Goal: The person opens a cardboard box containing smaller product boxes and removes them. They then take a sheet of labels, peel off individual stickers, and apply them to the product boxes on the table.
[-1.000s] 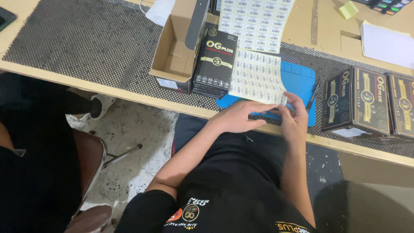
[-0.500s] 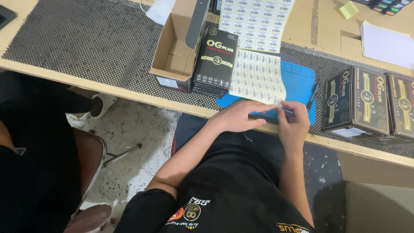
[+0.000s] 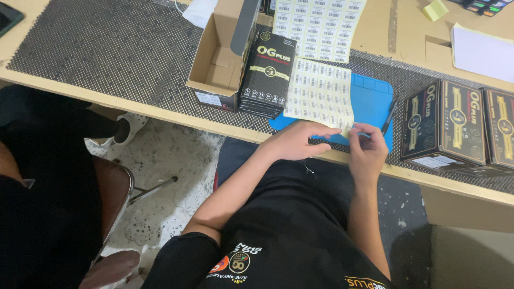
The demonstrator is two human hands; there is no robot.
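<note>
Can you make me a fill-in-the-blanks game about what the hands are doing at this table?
1. Both hands, the left hand and the right hand, are at the near edge of a sheet of small ____.
2. That label sheet lies partly on a mat coloured ____.
3. The open cardboard box stands to the ____ of the stack of black boxes beside it.

Missing words: labels; blue; left

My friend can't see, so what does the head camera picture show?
Two hands work at a sheet of small barcode labels on a blue mat: the left hand presses it, the right hand pinches its corner. Black boxes stand nearby.
</note>
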